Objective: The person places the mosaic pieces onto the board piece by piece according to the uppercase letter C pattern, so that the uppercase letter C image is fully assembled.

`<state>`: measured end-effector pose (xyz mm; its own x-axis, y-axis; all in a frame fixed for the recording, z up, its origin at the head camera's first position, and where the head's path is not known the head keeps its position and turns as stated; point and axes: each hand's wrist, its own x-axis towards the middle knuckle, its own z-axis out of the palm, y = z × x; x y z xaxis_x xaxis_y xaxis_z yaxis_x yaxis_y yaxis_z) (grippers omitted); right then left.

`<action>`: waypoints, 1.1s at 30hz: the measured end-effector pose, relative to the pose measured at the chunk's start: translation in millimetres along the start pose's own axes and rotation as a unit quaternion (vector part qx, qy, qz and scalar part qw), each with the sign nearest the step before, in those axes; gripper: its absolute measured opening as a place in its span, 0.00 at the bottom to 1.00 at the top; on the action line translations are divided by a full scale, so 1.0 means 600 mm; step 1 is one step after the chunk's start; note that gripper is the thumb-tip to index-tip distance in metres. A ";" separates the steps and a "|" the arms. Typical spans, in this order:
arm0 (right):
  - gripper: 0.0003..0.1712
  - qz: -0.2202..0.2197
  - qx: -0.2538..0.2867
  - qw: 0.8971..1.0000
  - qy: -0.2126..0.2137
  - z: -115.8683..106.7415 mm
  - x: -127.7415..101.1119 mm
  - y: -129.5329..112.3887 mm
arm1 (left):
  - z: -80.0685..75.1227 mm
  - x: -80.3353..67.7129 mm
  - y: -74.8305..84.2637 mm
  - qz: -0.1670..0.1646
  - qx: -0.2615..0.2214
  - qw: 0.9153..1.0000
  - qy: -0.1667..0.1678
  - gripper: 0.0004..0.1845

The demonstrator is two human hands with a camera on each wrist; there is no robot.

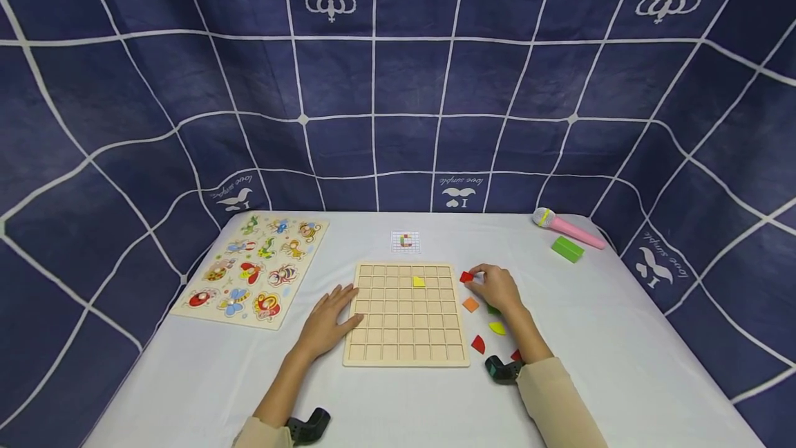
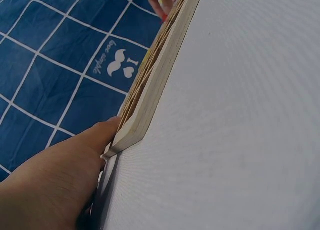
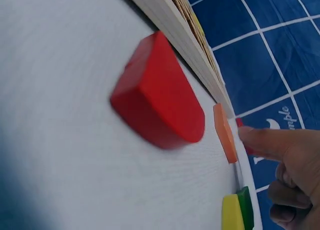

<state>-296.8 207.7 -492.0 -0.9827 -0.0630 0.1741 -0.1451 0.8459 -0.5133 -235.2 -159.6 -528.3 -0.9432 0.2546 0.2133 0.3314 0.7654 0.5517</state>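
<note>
A wooden grid board [image 1: 404, 339] lies flat on the white table, with one yellow piece [image 1: 419, 281] set in a cell near its top. My left hand [image 1: 336, 313] lies flat beside it, fingers against the board's left edge [image 2: 150, 90]; the left hand [image 2: 60, 180] holds nothing. My right hand [image 1: 484, 282] reaches past the board's top right corner and pinches a small red piece [image 1: 466, 276]. The right wrist view shows the index fingertip [image 3: 250, 136] on that red piece [image 3: 239, 122].
Loose pieces lie right of the board: orange [image 1: 470, 304], green [image 1: 493, 310], yellow [image 1: 497, 328] and a red quarter-round [image 1: 477, 344] [image 3: 157, 105]. A pattern card [image 1: 405, 241] sits behind the board, an animal puzzle [image 1: 251, 269] at left, a pink microphone [image 1: 566, 227] and green block [image 1: 567, 249] at far right.
</note>
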 end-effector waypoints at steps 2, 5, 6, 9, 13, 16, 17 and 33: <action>0.18 -0.010 0.009 1.000 0.007 -0.001 0.001 -0.008 | -0.001 0.000 0.000 0.001 -0.002 1.000 0.000 0.33; 0.19 -0.030 0.023 0.999 0.013 -0.004 0.006 -0.028 | -0.002 0.001 0.000 0.002 -0.001 1.000 -0.002 0.33; 0.19 -0.038 0.030 0.999 0.013 -0.004 0.007 -0.038 | -0.002 0.001 0.000 0.002 -0.001 1.000 -0.002 0.33; 0.19 -0.055 0.049 0.997 0.014 -0.001 0.014 -0.069 | -0.001 0.001 0.001 0.001 -0.001 1.000 -0.002 0.33; 0.18 -0.084 0.073 0.994 0.009 0.013 0.023 -0.111 | -0.001 0.001 0.000 0.004 -0.001 1.000 0.004 0.33; 0.17 -0.106 0.081 0.991 -0.005 0.032 0.029 -0.133 | -0.001 0.000 0.000 0.010 -0.001 1.000 0.011 0.33; 0.16 -0.110 0.084 0.990 -0.011 0.039 0.031 -0.138 | -0.001 0.000 0.000 0.011 -0.001 1.000 0.012 0.33; 0.14 -0.135 0.073 0.986 -0.061 0.099 0.031 -0.142 | -0.001 0.000 0.003 0.004 0.006 1.000 0.006 0.33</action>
<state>-309.6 103.4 -494.9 -0.9110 -0.3467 0.2233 -0.4101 0.7051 -0.5785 -234.8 -158.9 -526.7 -0.9401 0.2540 0.2274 0.3388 0.7703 0.5402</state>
